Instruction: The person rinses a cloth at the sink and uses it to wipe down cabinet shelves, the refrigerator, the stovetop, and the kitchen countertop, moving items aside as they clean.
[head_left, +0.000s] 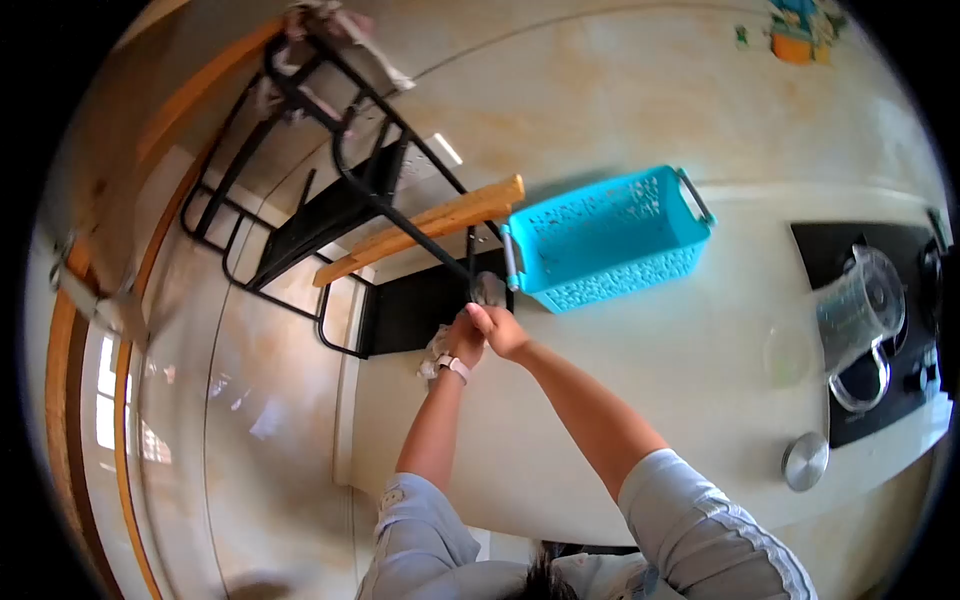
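Observation:
My left hand (462, 340), with a pale watch on its wrist, is closed at the right end of a black metal rack (415, 305). A crumpled whitish cloth (432, 357) sticks out beside it, apparently held in that hand. Pressed against it, my right hand (501, 331) has its fingers closed and its thumb on top. Just beyond both hands a greyish, blurred thing (488, 288) sits against the rack's post; whether it is part of the cloth I cannot tell. What the right fingers grip is hidden.
A turquoise basket (610, 240) stands right of the rack on the pale counter (620, 370). A wooden bar (430, 228) crosses the rack. Farther right, a clear pitcher (860, 310) stands by the black stove (850, 425), near a round metal lid (805, 461).

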